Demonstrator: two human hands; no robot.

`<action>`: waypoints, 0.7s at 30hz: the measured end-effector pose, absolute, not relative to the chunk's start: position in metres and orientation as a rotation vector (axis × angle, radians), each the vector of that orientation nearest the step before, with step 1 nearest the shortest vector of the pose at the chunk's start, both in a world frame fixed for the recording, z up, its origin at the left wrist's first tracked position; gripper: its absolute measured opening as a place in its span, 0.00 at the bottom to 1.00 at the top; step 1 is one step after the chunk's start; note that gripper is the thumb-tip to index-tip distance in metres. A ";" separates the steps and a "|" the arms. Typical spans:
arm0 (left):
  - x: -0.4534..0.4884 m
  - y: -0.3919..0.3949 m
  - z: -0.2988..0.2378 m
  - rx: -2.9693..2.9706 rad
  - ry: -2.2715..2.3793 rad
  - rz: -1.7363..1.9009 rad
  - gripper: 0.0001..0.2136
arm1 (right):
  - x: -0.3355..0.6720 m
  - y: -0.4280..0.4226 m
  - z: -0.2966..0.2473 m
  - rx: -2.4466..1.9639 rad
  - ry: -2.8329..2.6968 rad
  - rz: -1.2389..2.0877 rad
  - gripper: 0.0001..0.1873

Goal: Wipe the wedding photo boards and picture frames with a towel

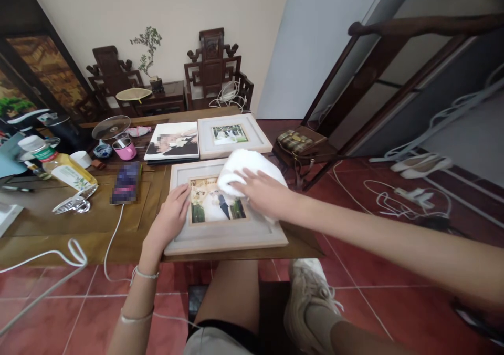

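Note:
A pale wooden picture frame (224,234) with a wedding photo lies flat at the near edge of a low wooden table (79,223). My left hand (171,216) rests flat on the frame's left border, fingers stretched out. My right hand (262,192) lies palm down on a white cloth (246,166), pressing it on the frame's upper right part over the photo. Its fingers curl over the cloth.
Behind lie a second framed photo (234,134) and a photo canvas (173,141). A phone (126,183) on a white cable, a pink cup (125,149), bottles and tubes crowd the table's left. My knee and shoe show below. Chairs, a stair rail and floor cables surround.

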State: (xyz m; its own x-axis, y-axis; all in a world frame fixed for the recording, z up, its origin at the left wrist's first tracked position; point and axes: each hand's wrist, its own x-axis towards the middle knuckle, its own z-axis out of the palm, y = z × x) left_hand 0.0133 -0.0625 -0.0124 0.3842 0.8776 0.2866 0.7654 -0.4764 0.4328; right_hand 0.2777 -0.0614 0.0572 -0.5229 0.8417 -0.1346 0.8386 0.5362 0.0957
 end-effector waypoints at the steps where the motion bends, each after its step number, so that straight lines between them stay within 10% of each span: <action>1: 0.013 -0.062 -0.013 2.415 1.457 0.721 0.19 | 0.280 -0.051 0.053 1.419 2.636 0.065 0.37; 21: 0.014 -0.064 -0.014 2.402 1.467 0.729 0.19 | 0.257 -0.142 0.093 1.275 2.528 -0.580 0.37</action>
State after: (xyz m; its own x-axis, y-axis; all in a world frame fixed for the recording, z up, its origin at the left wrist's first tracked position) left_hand 0.0144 -0.0641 -0.0144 0.3735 0.8806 0.2917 0.7641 -0.4704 0.4415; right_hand 0.2572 -0.1418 0.0930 -0.5852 0.7097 -0.3923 0.8097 0.5374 -0.2356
